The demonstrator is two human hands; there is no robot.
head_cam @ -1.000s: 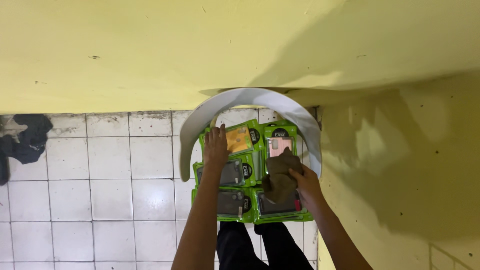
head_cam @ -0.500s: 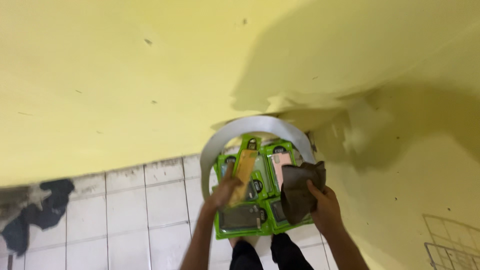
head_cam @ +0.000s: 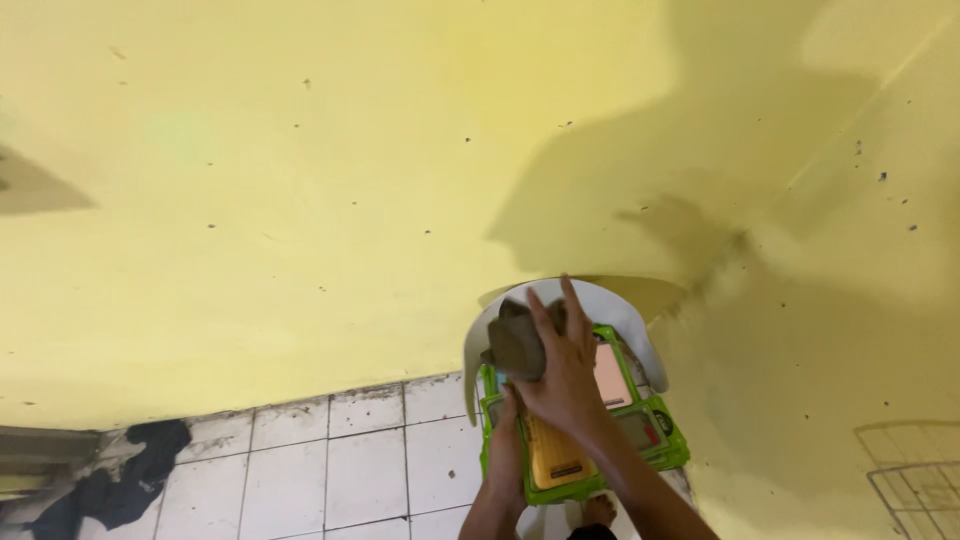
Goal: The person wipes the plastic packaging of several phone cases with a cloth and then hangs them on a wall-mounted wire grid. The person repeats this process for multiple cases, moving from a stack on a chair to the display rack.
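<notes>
My right hand (head_cam: pixel 568 372) is raised with the fingers spread and grips a crumpled brown cloth (head_cam: pixel 518 345) against the palm. Below it a bright green plastic object (head_cam: pixel 655 440) with yellow and pink panels lies on a white plastic chair (head_cam: pixel 630 320) that has a curved backrest. My left hand (head_cam: pixel 506 448) rests on the near left edge of the green object, beside its yellow panel (head_cam: pixel 556 455). I cannot tell whether its fingers are closed on that edge. The right hand hides part of the green object's far side.
The chair stands in a corner between two yellow walls (head_cam: pixel 300 200). White floor tiles (head_cam: pixel 360 470) lie to the left, with a dark rag (head_cam: pixel 130 480) on them near the wall. A wire rack (head_cam: pixel 915 485) shows at the lower right. A bare foot (head_cam: pixel 600 510) is under the chair.
The view has tilted up toward the wall. My right hand has lifted the brown cloth off the green object. My left hand has slid down to its near left edge.
</notes>
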